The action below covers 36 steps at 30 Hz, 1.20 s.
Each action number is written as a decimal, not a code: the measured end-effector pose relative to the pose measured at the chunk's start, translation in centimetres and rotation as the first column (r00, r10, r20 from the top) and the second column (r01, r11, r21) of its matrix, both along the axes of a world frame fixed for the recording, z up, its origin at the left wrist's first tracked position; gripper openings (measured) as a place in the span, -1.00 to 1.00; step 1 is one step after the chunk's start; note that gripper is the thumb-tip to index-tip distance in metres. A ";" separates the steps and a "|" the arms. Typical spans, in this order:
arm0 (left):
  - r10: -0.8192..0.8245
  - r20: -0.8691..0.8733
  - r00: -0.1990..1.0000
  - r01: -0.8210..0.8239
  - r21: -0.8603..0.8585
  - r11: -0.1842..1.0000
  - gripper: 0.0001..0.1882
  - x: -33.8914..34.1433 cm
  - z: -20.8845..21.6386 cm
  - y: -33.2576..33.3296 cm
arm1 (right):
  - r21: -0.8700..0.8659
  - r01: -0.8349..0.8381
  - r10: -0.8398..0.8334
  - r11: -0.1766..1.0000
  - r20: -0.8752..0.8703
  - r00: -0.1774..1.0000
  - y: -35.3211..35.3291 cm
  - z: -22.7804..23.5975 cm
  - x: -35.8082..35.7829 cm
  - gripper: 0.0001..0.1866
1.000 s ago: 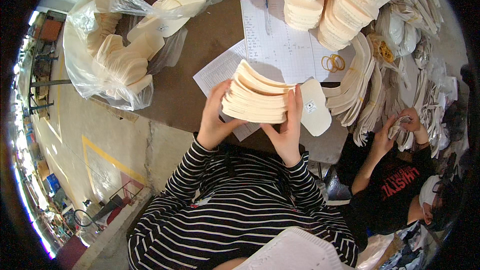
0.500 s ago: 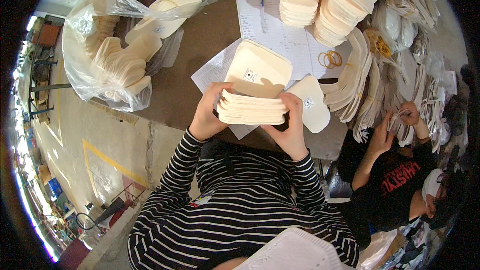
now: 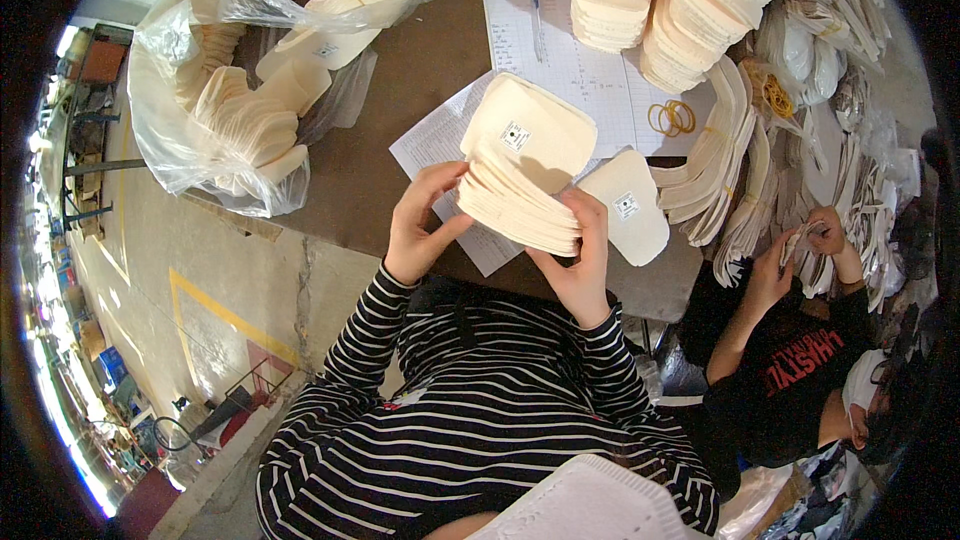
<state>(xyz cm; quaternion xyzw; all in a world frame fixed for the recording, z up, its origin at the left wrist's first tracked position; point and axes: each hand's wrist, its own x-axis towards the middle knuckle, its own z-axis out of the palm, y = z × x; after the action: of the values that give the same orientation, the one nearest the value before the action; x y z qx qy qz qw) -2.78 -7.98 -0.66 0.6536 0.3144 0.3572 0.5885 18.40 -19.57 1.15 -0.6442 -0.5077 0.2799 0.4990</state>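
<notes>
A thick stack of cream insole-shaped pieces hangs in front of me over the near table edge, its layers fanned and sloping down to the right. My right hand grips its lower right end, fingers behind and thumb at the front. At the upper left end, my left hand has its fingertips against the layers and its thumb near their side. The far part of the top piece carries a small white printed label. Close to my right hand, a single cream piece with a similar label lies on the table.
Papers and an open notebook with a pen lie on the brown table. Rubber bands rest there too. Tall piles stand behind; a plastic bag of pieces lies left. At right, a co-worker's hands handle something.
The stack has tilted from nearly level to sloping down rightward, and its layers have fanned. My left thumb has come up from the stack's lower left side. The whole view has shifted slightly.
</notes>
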 end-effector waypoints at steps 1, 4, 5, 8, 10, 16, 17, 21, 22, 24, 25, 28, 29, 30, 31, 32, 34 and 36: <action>-0.003 0.010 1.000 0.003 -0.020 1.000 -0.28 -0.1 0.1 0.2 | 0.016 -0.019 0.020 1.000 -0.024 1.000 0.0 0.0 0.0 -0.24; -0.117 -0.049 0.992 0.118 0.021 0.993 -0.16 -0.8 1.0 1.4 | -0.003 -0.060 0.060 0.998 0.018 0.998 0.0 -0.2 0.7 -0.18; -0.135 -0.101 0.986 0.142 0.069 0.987 -0.13 -0.6 1.7 1.5 | 0.002 -0.068 0.068 0.998 0.023 0.997 0.0 -0.2 0.8 -0.18; -0.140 -0.232 0.962 0.183 0.174 0.968 -0.10 0.0 2.8 1.7 | 0.013 -0.088 0.087 0.996 0.034 0.996 0.0 -0.2 1.0 -0.17; -0.111 -0.189 0.976 0.143 0.167 0.975 -0.19 -0.5 1.5 1.7 | 0.016 -0.094 0.094 0.995 0.037 0.995 0.1 0.1 1.0 -0.17; -0.186 -0.138 0.973 0.205 0.134 0.970 -0.40 -0.3 1.3 2.1 | 0.044 -0.090 0.088 0.995 0.030 0.996 -0.1 -0.7 1.0 -0.16; -0.219 -0.193 0.956 0.254 0.179 0.950 -0.42 -0.4 1.9 2.3 | 0.037 -0.092 0.090 0.995 0.036 0.995 -0.1 -0.7 1.0 -0.16; -0.359 -0.255 0.898 0.408 0.174 0.896 -0.27 -0.4 2.2 2.7 | 0.011 -0.094 0.094 0.996 0.021 0.995 -0.2 -0.6 1.0 -0.16; -0.366 -0.241 0.899 0.406 0.147 0.902 -0.23 -0.5 2.3 2.6 | 0.005 -0.093 0.092 0.996 0.007 0.996 -0.2 -0.6 0.9 -0.16; -0.382 -0.209 0.900 0.407 0.090 0.909 -0.13 -0.2 3.0 2.1 | 0.036 -0.111 0.111 0.993 -0.003 0.994 -0.2 -0.5 0.7 -0.17; -0.378 -0.205 0.903 0.402 0.095 0.911 -0.11 0.0 2.8 1.8 | 0.052 -0.120 0.121 0.991 -0.007 0.993 -0.1 -0.4 0.5 -0.17; -0.331 -0.148 0.932 0.352 0.144 0.925 -0.15 0.8 2.3 1.1 | 0.046 -0.125 0.123 0.991 0.044 0.991 -0.3 -0.6 0.0 -0.22; -0.287 -0.201 0.937 0.324 0.183 0.928 -0.19 0.6 2.0 1.3 | 0.046 -0.140 0.138 0.989 0.049 0.989 -0.3 -0.5 0.2 -0.24; -0.240 -0.251 0.938 0.298 0.222 0.928 -0.22 0.1 1.7 1.6 | 0.046 -0.154 0.152 0.987 0.054 0.987 -0.4 -0.5 0.6 -0.26; -0.191 -0.299 0.935 0.273 0.263 0.925 -0.26 -0.2 1.5 1.7 | 0.046 -0.168 0.166 0.985 0.059 0.984 -0.5 -0.5 0.9 -0.28; -0.160 -0.287 0.945 0.220 0.191 0.957 -0.32 -0.3 1.6 1.6 | 0.039 -0.164 0.161 0.986 0.072 0.984 -0.5 -0.5 1.0 -0.29; -0.204 -0.205 0.957 0.237 0.154 0.959 -0.30 0.2 1.8 1.4 | 0.026 -0.156 0.153 0.987 0.098 0.983 -0.5 -0.4 1.2 -0.32; -0.297 -0.153 0.943 0.307 0.042 0.951 -0.15 0.3 1.4 1.2 | -0.020 -0.147 0.148 0.989 0.085 0.985 -0.4 0.0 1.0 -0.34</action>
<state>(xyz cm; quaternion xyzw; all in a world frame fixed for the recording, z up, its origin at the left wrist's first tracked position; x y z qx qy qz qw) -2.52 -6.79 0.76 0.7371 0.2406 0.2245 0.5902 19.38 -19.99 1.14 -0.6198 -0.5731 0.2914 0.4501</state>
